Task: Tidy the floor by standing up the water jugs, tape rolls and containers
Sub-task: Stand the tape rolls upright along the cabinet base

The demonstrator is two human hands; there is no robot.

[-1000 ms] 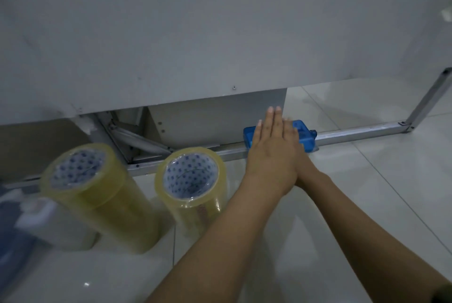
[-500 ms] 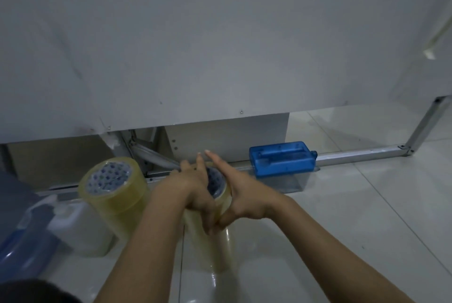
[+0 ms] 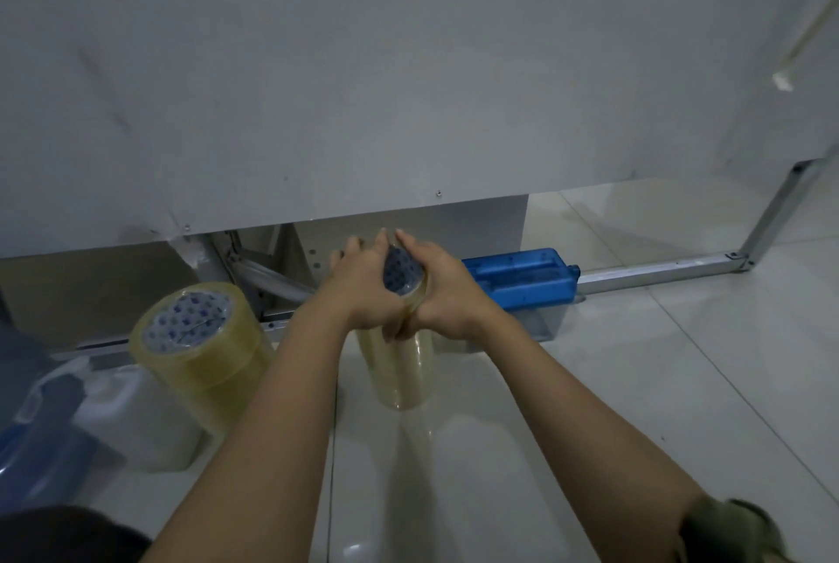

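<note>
A tall stack of clear yellowish tape rolls (image 3: 404, 369) stands upright on the tiled floor in the middle. My left hand (image 3: 363, 285) and my right hand (image 3: 442, 294) clasp its top from both sides, covering most of the patterned core. A second tape roll stack (image 3: 204, 344) leans to the left, against a white plastic jug (image 3: 136, 421). A blue water jug (image 3: 32, 440) lies at the far left edge. A clear container with a blue lid (image 3: 522, 278) stands by the metal rail, just right of my hands.
A grey panel (image 3: 408, 63) rises right behind the objects, with a metal frame rail (image 3: 658, 272) and upright leg (image 3: 781, 212) along its foot. Pale tiled floor (image 3: 681, 381) spreads to the right and toward me.
My hands left the blue-lidded container, moved left and closed around the top of the middle tape stack, which now stands more upright. The camera has pulled back and up.
</note>
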